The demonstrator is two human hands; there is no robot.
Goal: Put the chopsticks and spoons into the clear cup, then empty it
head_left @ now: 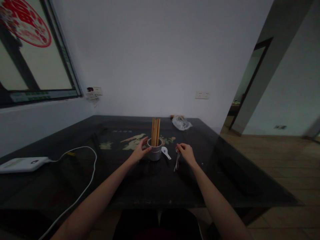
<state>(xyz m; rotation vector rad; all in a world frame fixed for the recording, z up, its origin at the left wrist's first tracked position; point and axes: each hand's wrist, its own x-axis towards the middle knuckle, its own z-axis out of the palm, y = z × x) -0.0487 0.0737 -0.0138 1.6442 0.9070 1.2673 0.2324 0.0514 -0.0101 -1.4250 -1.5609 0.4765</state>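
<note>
A grey metal cup (pixel 155 154) stands upright near the middle of the dark table, with several wooden chopsticks (pixel 155 131) upright in it. My left hand (pixel 141 151) holds the cup's left side, thumb at the front and fingers at the back. A white spoon (pixel 166 152) lies just right of the cup, its handle pointing toward me. Further right, my right hand (pixel 184 151) is closed in a pinch on a few thin, pale utensils (pixel 177 162) that hang down from the fingertips. They look like metal spoons, but their upper ends are partly hidden by my fingers.
A crumpled clear plastic bag (pixel 181 123) lies at the table's back edge. On the left, a white power bank (pixel 25 164) trails a white cable (pixel 93 170) over the front edge. A dark, long object (pixel 238 175) rests on the right.
</note>
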